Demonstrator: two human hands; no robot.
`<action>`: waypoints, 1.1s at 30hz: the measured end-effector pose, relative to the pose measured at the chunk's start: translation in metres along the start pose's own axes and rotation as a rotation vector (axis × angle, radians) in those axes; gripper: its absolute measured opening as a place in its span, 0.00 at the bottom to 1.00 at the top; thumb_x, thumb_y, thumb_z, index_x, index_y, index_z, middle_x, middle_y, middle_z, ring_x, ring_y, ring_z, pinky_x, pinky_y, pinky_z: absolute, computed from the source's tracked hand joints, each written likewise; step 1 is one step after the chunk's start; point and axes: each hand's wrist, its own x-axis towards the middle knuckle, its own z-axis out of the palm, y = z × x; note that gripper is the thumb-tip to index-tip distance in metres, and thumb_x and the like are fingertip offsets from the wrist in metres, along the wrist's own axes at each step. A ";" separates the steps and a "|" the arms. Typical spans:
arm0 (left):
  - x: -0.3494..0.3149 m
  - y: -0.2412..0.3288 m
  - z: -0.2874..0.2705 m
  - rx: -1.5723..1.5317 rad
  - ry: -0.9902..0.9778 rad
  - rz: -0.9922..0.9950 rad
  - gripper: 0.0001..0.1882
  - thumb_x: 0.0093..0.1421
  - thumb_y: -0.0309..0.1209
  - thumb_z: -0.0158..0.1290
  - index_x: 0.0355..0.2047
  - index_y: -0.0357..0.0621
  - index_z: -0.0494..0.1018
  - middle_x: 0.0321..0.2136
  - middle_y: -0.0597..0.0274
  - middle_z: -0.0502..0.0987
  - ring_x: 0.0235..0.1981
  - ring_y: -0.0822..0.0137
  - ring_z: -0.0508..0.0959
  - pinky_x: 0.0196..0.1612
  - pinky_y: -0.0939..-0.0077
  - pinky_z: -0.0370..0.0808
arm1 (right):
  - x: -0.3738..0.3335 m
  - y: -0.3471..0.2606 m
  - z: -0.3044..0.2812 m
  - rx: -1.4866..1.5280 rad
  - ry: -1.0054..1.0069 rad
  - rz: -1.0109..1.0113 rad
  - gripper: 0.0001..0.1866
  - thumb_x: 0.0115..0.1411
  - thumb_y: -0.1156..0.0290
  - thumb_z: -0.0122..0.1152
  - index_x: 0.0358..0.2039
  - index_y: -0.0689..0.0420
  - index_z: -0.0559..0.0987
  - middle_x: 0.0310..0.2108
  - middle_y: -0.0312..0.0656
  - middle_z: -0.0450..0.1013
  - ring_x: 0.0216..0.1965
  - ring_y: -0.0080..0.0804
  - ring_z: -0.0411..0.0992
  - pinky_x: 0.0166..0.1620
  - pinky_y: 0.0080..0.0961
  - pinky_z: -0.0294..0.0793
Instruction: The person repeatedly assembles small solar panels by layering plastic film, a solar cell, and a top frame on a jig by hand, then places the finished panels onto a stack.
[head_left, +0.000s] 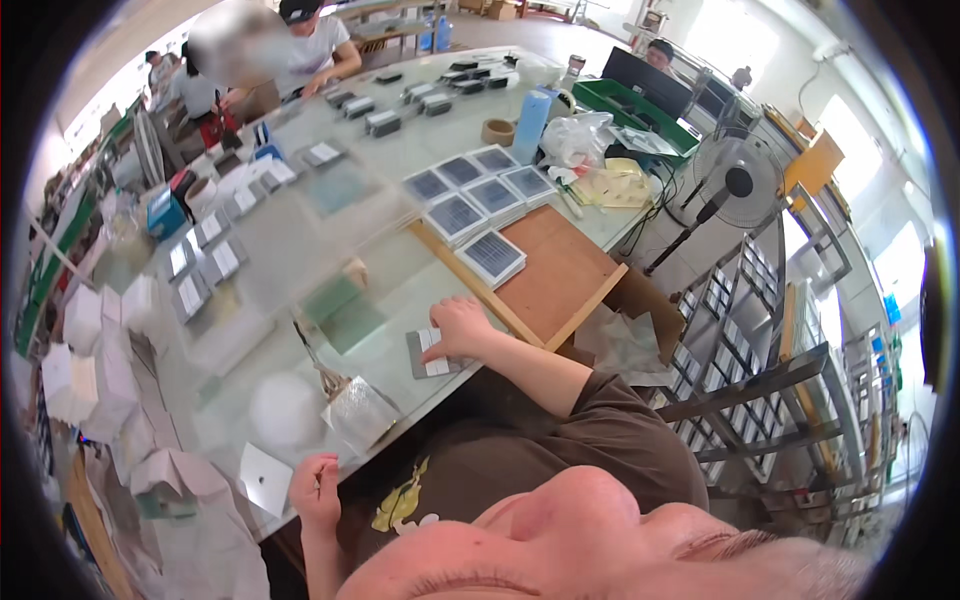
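My right hand (460, 328) is over a small flat grey piece with a white strip (436, 362) at the near edge of the glass-topped table. Its fingers are bent, and the thumb rests on the piece. My left hand (318, 488) is by the table edge, lower left, its fingers curled together; whatever they hold, if anything, is too small to tell. Close to it lie a white sheet with a small dark spot (266, 478), a round white pad (287, 411) and a silvery foil-wrapped block (362, 412). A brush-like tool (330, 380) leans beside the block.
Beyond my right hand, a wooden tray (560, 268) borders stacks of dark-faced white-framed panels (458, 216). Grey pieces (212, 228) line the left side. A standing fan (738, 182) and a metal rack (740, 390) stand on the right. Other people (318, 50) sit at the far side.
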 end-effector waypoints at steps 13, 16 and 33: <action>-0.003 -0.011 0.018 0.308 0.060 0.144 0.08 0.48 0.20 0.59 0.29 0.39 0.73 0.30 0.55 0.76 0.31 0.55 0.76 0.36 0.68 0.73 | -0.007 0.003 -0.008 -0.006 -0.045 0.025 0.32 0.33 0.41 0.72 0.29 0.55 0.77 0.34 0.41 0.73 0.44 0.41 0.68 0.48 0.37 0.63; -0.010 -0.017 0.020 0.321 0.105 0.142 0.07 0.48 0.20 0.59 0.29 0.39 0.73 0.30 0.54 0.76 0.31 0.55 0.76 0.35 0.68 0.73 | -0.012 0.006 -0.007 0.030 -0.021 0.025 0.30 0.35 0.43 0.72 0.29 0.55 0.77 0.33 0.41 0.74 0.43 0.40 0.70 0.46 0.37 0.65; -0.017 -0.019 0.031 0.267 0.182 0.118 0.06 0.49 0.19 0.58 0.28 0.39 0.73 0.30 0.53 0.77 0.32 0.55 0.76 0.36 0.68 0.73 | -0.015 0.038 -0.002 0.639 -0.033 0.143 0.19 0.41 0.65 0.74 0.29 0.61 0.76 0.22 0.39 0.71 0.24 0.26 0.69 0.27 0.24 0.68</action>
